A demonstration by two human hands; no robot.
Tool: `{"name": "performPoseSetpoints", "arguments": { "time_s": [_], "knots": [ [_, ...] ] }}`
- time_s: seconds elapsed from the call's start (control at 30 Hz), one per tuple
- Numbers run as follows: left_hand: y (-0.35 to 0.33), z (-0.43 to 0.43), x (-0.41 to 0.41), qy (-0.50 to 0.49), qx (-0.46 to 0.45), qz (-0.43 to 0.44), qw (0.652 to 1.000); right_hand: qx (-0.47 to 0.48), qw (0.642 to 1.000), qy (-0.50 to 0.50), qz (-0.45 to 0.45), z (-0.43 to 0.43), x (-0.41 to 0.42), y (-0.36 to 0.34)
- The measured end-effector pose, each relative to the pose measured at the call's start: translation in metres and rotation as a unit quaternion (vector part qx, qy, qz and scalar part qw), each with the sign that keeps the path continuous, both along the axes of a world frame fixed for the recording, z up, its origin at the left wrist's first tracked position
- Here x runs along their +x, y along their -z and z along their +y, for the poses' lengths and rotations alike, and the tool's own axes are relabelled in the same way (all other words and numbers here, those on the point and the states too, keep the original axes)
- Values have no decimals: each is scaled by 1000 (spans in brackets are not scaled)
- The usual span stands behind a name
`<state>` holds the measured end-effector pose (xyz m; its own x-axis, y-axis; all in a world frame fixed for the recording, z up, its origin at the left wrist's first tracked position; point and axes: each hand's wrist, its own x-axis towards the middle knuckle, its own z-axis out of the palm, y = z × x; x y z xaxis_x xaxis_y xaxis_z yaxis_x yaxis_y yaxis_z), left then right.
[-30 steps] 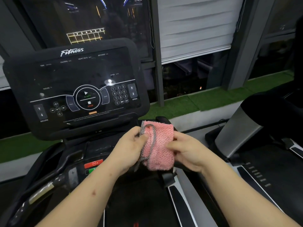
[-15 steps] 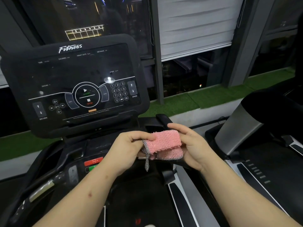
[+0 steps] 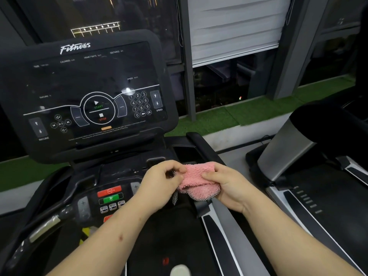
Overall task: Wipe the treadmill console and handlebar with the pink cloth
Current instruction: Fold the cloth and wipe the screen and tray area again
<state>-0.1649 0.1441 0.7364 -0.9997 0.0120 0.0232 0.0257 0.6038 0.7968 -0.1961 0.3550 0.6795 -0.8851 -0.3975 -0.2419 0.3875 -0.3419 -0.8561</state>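
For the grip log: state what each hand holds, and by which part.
Both hands hold the folded pink terry cloth. The left hand pinches its left, grey-trimmed edge; the right hand grips its right side, thumb on top.

Pink cloth point(image 3: 199, 176): soft, fluffy looped pile, matt; the hem is a tighter black-and-white checked weave.
Console point(image 3: 89, 80): smooth glossy black panel that mirrors lamp glare, inside a duller black plastic frame.
Handlebar point(image 3: 59, 216): shiny black grip with a silvery metal plate let into it.
Buttons point(image 3: 110, 194): smooth red and green plastic, slight sheen.
Neighbouring column point(image 3: 284, 150): brushed silver metal, satin.
Turf strip point(image 3: 229, 116): rough green synthetic grass.
Blind point(image 3: 233, 30): pale, matt.
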Motion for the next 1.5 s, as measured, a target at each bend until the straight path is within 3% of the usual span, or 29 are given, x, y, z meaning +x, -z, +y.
{"name": "performPoseSetpoints", "arguments": {
  "time_s": [0.13, 0.2, 0.3, 0.43, 0.57, 0.77, 1.07, 1.17, 1.37, 1.5],
  "knots": [
    [3, -5, 3, 9, -49, 4, 999, 64, 995, 77, 5, 10, -5, 15],
    [0, -14, 6, 5, -114, 11, 993, 149, 980, 120, 54, 19, -7, 23],
    [-4, -34, 11, 0, -217, 36, 976, 378, 902, 152, 144, 27, 1, 33],
    [5, -61, 13, -43, -326, 51, 943, 474, 837, 133, 241, 18, 19, 69],
    [26, -76, 18, -68, -388, 4, 919, 479, 825, 57, 296, 4, 27, 110],
    [37, -82, 15, -78, -375, 5, 924, 466, 846, 85, 245, 7, 19, 108],
    [43, -87, 16, -69, -351, 26, 934, 512, 799, 142, 281, -38, 2, 118],
    [43, -88, 16, -68, -352, 28, 933, 516, 794, 132, 292, -52, -2, 114],
    [43, -87, 16, -71, -358, 26, 931, 498, 759, 60, 415, -107, -4, 91],
    [44, -87, 15, -74, -365, 21, 928, 497, 743, 45, 446, -125, -2, 85]
  ]
}}
